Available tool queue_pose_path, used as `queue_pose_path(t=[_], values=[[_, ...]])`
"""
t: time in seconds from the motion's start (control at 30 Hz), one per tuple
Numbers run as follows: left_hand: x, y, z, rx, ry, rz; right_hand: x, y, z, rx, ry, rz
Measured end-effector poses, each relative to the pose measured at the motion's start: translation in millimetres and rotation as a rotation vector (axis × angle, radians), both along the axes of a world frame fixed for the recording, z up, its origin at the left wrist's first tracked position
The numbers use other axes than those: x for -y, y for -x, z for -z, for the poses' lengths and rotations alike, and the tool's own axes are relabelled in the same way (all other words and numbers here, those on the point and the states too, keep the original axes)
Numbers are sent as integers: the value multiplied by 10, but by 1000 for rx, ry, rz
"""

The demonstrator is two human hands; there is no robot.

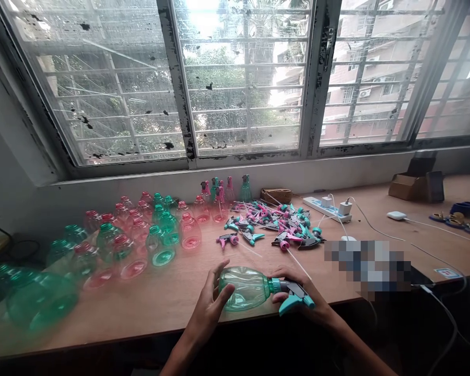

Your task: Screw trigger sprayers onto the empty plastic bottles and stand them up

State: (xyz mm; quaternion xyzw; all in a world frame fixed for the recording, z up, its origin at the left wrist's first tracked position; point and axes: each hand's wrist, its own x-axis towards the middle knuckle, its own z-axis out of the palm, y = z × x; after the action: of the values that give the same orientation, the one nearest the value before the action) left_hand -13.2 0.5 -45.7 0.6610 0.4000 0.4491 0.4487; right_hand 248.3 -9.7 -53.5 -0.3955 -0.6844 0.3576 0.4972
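Note:
A clear green plastic spray bottle [246, 288] lies on its side at the near edge of the wooden table [172, 297]. My left hand [210, 303] is wrapped round its base end. My right hand [297, 292] grips the teal and grey trigger head [294, 297] fitted at the bottle's neck. Behind, in the middle of the table, lies a pile of loose pink and teal trigger heads [272, 222] with thin dip tubes. To the left stand and lie several empty pink and green bottles [141, 235].
A few assembled spray bottles [223, 193] stand by the window sill. A white power strip [327, 208] with plugs and cables lies to the right, with a small cardboard box [415, 185] and blue items [464, 211] at the far right. A blurred patch covers something near my right hand.

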Motion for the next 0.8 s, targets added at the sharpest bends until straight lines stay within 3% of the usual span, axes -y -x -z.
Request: queue_pose_path(t=[0.13,0.37,0.67,0.8], values=[[-26,28,-24,-104,-28,36,-22,-17,59,-23,-12,0],[1,7,-24,-46,-98,99,-83,3,272,-180,274,-23],[-2,31,120,-246,-428,48,-38,38,189,-148,362,99],[43,63,7,-428,-509,63,29,43,55,-135,219,141]])
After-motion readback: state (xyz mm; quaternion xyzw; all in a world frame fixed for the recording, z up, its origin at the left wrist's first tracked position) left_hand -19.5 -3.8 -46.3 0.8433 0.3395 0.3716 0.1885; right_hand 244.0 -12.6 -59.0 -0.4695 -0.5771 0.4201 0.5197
